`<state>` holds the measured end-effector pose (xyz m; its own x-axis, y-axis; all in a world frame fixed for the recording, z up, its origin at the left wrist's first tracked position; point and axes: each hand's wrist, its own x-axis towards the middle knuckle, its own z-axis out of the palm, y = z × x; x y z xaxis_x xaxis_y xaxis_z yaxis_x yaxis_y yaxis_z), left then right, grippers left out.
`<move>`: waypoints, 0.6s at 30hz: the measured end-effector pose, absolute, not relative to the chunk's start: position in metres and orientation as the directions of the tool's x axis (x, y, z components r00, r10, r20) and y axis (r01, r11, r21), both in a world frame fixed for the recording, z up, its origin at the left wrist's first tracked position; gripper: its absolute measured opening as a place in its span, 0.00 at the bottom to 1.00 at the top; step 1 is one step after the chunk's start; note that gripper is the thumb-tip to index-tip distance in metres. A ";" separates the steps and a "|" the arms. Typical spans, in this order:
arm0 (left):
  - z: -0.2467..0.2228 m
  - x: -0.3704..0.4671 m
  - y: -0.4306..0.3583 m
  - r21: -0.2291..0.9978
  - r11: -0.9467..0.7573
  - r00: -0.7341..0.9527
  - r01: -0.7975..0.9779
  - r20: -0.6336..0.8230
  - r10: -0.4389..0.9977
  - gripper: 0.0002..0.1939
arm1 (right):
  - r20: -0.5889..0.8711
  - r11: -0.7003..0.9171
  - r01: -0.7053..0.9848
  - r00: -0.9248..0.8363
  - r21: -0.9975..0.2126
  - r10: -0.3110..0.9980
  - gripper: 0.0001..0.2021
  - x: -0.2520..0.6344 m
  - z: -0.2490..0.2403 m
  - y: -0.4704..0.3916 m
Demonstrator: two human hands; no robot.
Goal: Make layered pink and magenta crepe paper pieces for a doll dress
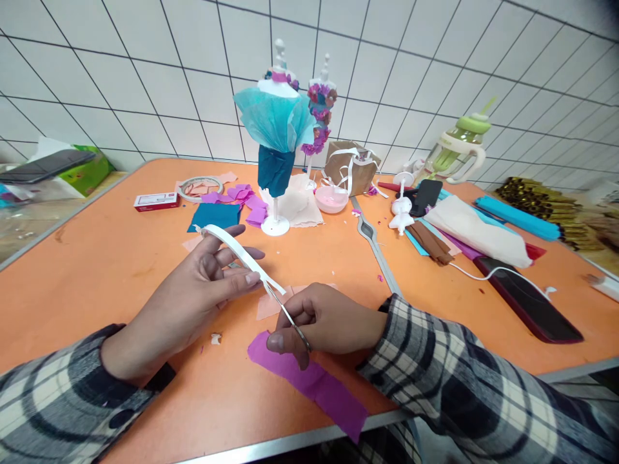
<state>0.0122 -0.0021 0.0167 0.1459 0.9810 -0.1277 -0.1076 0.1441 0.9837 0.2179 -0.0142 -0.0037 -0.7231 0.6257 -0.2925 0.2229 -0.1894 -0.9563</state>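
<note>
My left hand [207, 274] pinches a white strip [236, 248] between thumb and fingers, the strip slanting down to the right. My right hand [316, 319] grips small metal scissors [289, 314], whose blades meet the strip's lower right end, where it is split in two. Below my right hand a purple crepe paper strip [314, 386] reaches over the table's front edge. Pale pink paper [267, 307] lies behind the scissors. Beyond my hands stands a small dress form [276, 122] with a light blue ruffle over a dark teal skirt.
A second form [320, 116] with purple flowers stands behind. Around them are a pink bowl [331, 199], a brown bag [352, 169], a tape roll [200, 188], a red-white box [157, 202] and teal paper [214, 218]. At right are a phone [529, 299], cable and bottle [459, 148].
</note>
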 end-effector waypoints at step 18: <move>0.013 0.007 0.001 0.995 0.082 0.122 0.052 -0.088 0.989 0.33 | -0.312 -0.152 0.285 -0.680 -0.946 0.664 0.23 0.217 -0.009 -0.013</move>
<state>0.0069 0.0006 0.0130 0.1220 0.9886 -0.0877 0.0517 0.0819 0.9953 0.2167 -0.0129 -0.0092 -0.6799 0.6638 -0.3115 0.2854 -0.1518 -0.9463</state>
